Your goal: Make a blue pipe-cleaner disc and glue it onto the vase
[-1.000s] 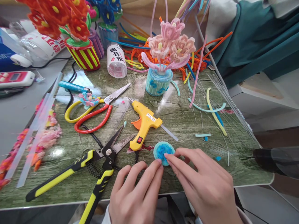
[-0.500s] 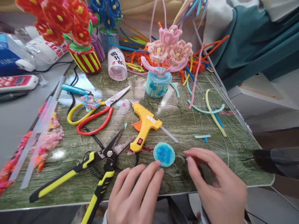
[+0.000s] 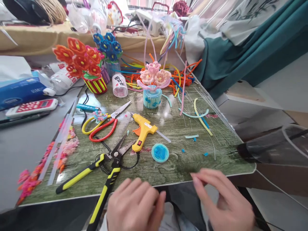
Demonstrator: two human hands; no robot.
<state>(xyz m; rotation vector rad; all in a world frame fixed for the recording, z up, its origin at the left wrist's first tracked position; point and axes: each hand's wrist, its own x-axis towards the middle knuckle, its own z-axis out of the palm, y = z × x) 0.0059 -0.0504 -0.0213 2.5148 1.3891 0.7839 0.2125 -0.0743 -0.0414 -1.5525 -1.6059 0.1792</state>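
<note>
- Both hands have drawn back toward the near edge of the table point(image 3: 144, 175); half a second ago the left fingertips touched the blue disc point(image 3: 160, 152), now they are well off it. The view has tilted up too, so the ledge behind shows more fully.
- Left hand point(image 3: 134, 205): blurred, fingers bent, thumb standing apart from them, nothing visible in its grasp.
- Right hand point(image 3: 223, 202): thumb and forefinger tips close together; I cannot tell whether they meet or pinch anything.
- The disc lies flat on the table, ahead of the left thumb and to the left of the right fingertips, clear of both hands.
- Beyond the left hand, just left of the disc, lies the yellow glue gun point(image 3: 143, 131).
- Black-and-yellow shears point(image 3: 116, 154) spread their blades ahead of the left hand; one grip runs down just beside its left side.
- Farther off that way, scissors point(image 3: 115, 114) lie open.
- Ahead of the right hand is a small blue scrap point(image 3: 206, 154).
- Well beyond both hands, a pale blue pot point(image 3: 152, 98) bears pink flowers point(image 3: 154, 75).
</note>
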